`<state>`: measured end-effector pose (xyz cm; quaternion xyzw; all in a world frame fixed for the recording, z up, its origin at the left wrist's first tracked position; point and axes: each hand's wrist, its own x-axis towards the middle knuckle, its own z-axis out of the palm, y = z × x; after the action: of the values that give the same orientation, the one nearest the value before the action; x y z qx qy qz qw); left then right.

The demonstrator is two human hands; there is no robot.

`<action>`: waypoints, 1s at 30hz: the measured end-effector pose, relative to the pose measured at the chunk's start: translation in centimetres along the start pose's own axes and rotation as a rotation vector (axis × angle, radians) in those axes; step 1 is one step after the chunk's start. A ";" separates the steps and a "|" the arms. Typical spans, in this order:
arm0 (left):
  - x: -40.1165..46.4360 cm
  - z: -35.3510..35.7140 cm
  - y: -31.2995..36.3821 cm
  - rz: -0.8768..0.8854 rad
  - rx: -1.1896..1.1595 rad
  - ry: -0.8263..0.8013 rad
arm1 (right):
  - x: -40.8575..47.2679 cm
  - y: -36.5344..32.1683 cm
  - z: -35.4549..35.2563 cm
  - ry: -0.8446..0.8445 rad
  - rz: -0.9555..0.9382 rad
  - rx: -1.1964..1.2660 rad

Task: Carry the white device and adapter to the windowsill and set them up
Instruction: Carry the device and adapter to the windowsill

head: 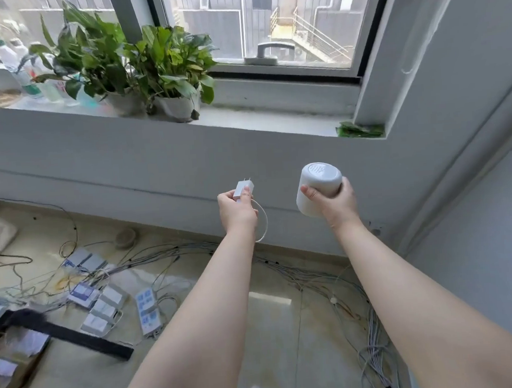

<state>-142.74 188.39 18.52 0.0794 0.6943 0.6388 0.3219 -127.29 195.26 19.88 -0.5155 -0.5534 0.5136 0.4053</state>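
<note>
My right hand (337,201) grips the white device (316,186), a rounded cylinder tilted with one flat end facing up toward me. My left hand (237,208) holds the white adapter (242,188) with its two prongs pointing up, and a thin white cable (263,223) loops down from it. Both hands are held out in front of the grey wall, below the white windowsill (274,121), which runs across the frame above them.
Two potted green plants (161,76) and several clear bottles (25,70) stand on the sill's left half. Green leaves (361,130) lie in its right corner. On the floor lie power strips (147,310), tangled cables (339,282) and a cardboard box (15,359) at left.
</note>
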 end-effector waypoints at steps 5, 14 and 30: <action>5.6 1.4 2.5 0.014 0.002 -0.020 | 4.9 -0.8 3.8 0.015 -0.001 -0.011; 14.0 5.0 4.6 0.014 0.028 -0.039 | 13.7 -0.5 7.8 0.053 0.023 -0.031; 28.2 16.7 9.7 0.030 0.036 -0.025 | 32.6 -2.6 11.7 0.013 0.027 -0.043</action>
<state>-158.51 218.78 18.28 0.1036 0.7005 0.6297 0.3195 -143.73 225.80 18.09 -0.5348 -0.5546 0.5036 0.3908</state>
